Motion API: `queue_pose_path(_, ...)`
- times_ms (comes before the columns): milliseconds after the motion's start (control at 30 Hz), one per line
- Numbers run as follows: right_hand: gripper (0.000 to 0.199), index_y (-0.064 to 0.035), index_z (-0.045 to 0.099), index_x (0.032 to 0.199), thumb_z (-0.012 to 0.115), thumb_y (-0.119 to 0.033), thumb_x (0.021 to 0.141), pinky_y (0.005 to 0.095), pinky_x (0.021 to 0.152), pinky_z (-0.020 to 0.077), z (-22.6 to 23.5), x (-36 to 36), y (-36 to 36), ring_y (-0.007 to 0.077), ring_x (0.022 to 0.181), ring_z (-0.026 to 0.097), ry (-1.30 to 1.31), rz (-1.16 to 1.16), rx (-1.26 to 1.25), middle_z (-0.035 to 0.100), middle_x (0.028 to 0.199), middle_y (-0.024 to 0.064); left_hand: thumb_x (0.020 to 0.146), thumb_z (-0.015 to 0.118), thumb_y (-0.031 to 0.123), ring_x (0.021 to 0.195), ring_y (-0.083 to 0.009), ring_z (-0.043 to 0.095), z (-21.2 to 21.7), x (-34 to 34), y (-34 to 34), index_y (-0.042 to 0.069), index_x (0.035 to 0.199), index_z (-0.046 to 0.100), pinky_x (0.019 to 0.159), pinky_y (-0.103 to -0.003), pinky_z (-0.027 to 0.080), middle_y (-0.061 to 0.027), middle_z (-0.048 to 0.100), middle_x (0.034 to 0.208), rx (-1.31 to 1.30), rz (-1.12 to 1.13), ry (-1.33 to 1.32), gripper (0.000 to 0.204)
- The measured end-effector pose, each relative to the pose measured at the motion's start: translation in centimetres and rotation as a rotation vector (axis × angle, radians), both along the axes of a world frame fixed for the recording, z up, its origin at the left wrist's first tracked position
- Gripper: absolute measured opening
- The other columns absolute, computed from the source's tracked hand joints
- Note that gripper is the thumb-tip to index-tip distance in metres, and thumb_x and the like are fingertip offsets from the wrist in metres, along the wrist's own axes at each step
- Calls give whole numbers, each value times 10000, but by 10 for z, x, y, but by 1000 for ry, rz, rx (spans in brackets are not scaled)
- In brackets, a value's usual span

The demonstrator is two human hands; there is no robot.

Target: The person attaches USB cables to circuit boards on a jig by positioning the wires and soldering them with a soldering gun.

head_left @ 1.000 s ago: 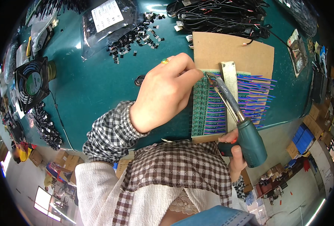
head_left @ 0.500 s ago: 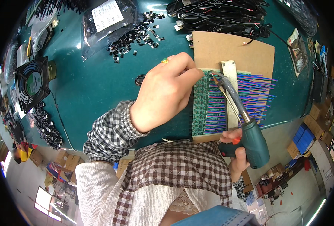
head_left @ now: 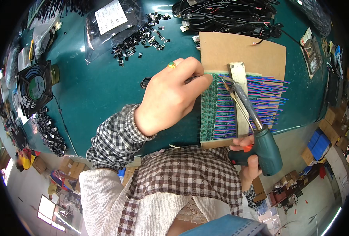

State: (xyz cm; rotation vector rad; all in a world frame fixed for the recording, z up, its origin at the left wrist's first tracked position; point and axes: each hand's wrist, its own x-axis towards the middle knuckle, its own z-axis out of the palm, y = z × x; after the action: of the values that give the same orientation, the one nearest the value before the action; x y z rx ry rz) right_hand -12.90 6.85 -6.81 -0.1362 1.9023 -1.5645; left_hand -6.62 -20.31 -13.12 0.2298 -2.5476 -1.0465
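Observation:
My right hand is wrapped round the grip of a dark green soldering gun. The gun's tip rests at the wire ends on a panel of small green circuit boards, near its upper edge. From the boards, blue, red and purple wires run to the right, under a metal bar that lies across them. My left hand, with a ring on one finger, is pinched closed at the panel's upper left edge. Something small and dark shows between thumb and forefinger, too hidden to name.
Under the panel lies a brown board. Loose black three-legged components are scattered beside a clear plastic bag. Bundled black cables lie at the back. A black fan stands on the left of the green table.
My left hand has shifted slightly, its fingertips now a little lower beside the panel. The soldering gun's tip has dropped slightly along the board, with my right hand keeping its grip.

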Motion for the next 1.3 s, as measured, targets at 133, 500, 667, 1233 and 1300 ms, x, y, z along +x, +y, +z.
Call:
queue_pose_path(133,728,92,541,1258,729,-521,914,409,740,672,2,0,-2,301,937,722,-21,-12,35,652,1005,178,729,677,2,800,-244,599,-3,0,-2,53,985,698,686,-354,526,-62,553,923,-21,-21,21,262)
queue_pose_path(500,649,61,584,1098,738,-537,898,386,735,635,5,2,-4,265,854,706,-41,-25,58,665,925,170,806,704,14,830,-224,638,-3,0,-14,37,1027,720,675,-333,543,-69,613,976,-170,-141,18,223)
queue_pose_path(667,628,54,596,1061,745,-533,893,384,741,626,3,1,-4,261,825,704,-36,-5,45,669,908,171,786,720,2,840,-241,655,0,1,-19,19,1052,735,686,-338,550,-88,648,1005,-180,-191,-4,267)
queue_pose_path(1233,615,48,599,1023,736,-538,893,384,733,609,0,2,-3,263,796,699,-31,-3,59,676,875,175,816,727,-1,821,-233,657,-6,-2,-29,14,1019,743,700,-337,544,-89,643,976,-112,-283,39,204)
queue_pose_path(1300,618,48,599,1022,735,-540,891,383,731,608,1,2,-4,263,795,699,-19,-1,60,676,874,176,782,688,84,856,-208,636,-9,-4,-29,50,988,702,671,-316,544,-56,584,968,-167,-267,76,209)
